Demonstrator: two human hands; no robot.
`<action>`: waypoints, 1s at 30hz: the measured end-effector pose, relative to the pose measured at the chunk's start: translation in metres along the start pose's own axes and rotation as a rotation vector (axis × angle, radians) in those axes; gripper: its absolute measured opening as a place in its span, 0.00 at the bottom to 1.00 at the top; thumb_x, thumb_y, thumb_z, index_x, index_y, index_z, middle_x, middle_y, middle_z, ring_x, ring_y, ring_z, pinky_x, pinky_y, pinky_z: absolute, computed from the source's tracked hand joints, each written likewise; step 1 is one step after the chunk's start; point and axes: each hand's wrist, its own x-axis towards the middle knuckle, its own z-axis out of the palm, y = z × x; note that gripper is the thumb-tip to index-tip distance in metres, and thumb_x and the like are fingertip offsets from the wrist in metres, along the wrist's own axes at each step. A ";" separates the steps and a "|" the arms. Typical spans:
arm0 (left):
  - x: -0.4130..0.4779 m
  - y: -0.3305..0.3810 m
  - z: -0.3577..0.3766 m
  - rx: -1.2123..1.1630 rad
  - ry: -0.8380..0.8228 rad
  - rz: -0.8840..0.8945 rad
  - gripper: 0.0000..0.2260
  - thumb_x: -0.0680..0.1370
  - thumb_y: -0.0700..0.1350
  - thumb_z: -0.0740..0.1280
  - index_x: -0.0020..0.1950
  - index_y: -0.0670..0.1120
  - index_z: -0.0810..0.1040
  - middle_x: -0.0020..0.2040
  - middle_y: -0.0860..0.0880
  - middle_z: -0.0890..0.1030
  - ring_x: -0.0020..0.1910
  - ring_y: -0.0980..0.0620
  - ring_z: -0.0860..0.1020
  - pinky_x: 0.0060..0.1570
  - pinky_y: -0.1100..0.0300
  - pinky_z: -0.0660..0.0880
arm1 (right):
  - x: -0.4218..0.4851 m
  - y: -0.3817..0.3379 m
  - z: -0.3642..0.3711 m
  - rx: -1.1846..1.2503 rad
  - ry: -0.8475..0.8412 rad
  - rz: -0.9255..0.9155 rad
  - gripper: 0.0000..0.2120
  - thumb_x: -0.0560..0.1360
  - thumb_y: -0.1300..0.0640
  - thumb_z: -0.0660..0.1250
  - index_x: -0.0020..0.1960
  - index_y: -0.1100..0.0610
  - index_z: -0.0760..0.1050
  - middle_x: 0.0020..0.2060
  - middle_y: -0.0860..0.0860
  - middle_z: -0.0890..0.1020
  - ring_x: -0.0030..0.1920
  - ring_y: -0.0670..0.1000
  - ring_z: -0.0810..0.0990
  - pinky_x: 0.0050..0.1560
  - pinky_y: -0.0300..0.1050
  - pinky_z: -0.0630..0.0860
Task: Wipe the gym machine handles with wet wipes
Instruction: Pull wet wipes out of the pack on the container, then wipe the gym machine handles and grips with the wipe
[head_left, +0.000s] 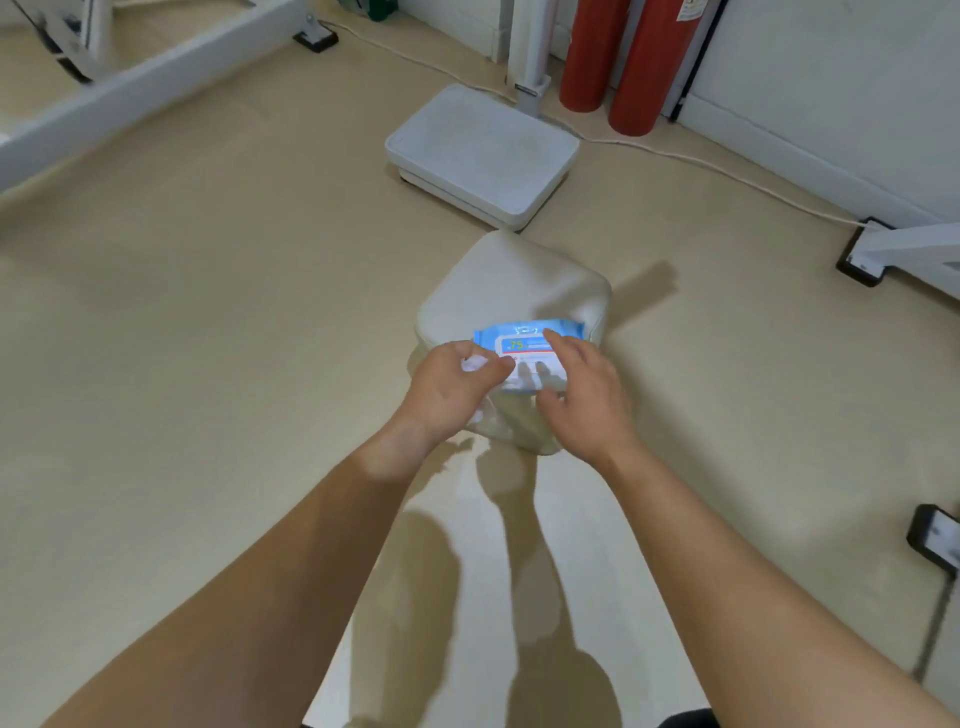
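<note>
I am at the very start of the job, getting a wipe out before any handle is touched. The pack of wet wipes (530, 345) lies on the near end of a pale padded seat (511, 291), and both my hands are over it. My left hand (454, 387) is curled, thumb and fingers pinched on something white at the pack's left edge; I judge it to be a wipe or the flap, though blur keeps me from saying which. My right hand (582, 397) is spread loose, fingers extended, the forefinger touching the blue top of the pack as if to pin it down; it grips nothing. No machine handle shows clearly here; only a white frame bar (156, 78) at upper left and a white scale (483, 156) beyond the seat. Next, I reckon, I must hold the pack flat with the right while the left draws one sheet free, gently, so a second sheet does not follow.
</note>
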 end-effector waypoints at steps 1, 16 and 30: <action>-0.019 0.016 -0.010 -0.077 -0.016 -0.043 0.19 0.79 0.53 0.70 0.50 0.35 0.81 0.37 0.41 0.84 0.36 0.48 0.81 0.45 0.54 0.79 | -0.015 -0.020 -0.016 0.208 -0.004 0.062 0.24 0.77 0.59 0.65 0.72 0.52 0.71 0.70 0.49 0.74 0.71 0.52 0.69 0.68 0.41 0.68; -0.294 0.285 -0.160 -0.527 -0.345 -0.251 0.13 0.78 0.29 0.56 0.46 0.41 0.77 0.46 0.42 0.86 0.46 0.42 0.85 0.54 0.50 0.83 | -0.193 -0.295 -0.309 0.887 -0.213 0.393 0.08 0.69 0.59 0.65 0.44 0.52 0.82 0.43 0.51 0.84 0.44 0.51 0.79 0.47 0.46 0.73; -0.404 0.445 -0.208 -0.413 -0.423 -0.092 0.11 0.80 0.43 0.69 0.61 0.40 0.81 0.51 0.43 0.86 0.50 0.47 0.84 0.56 0.50 0.80 | -0.278 -0.428 -0.494 1.043 0.099 0.326 0.05 0.80 0.62 0.67 0.46 0.56 0.79 0.40 0.51 0.81 0.39 0.49 0.81 0.42 0.46 0.81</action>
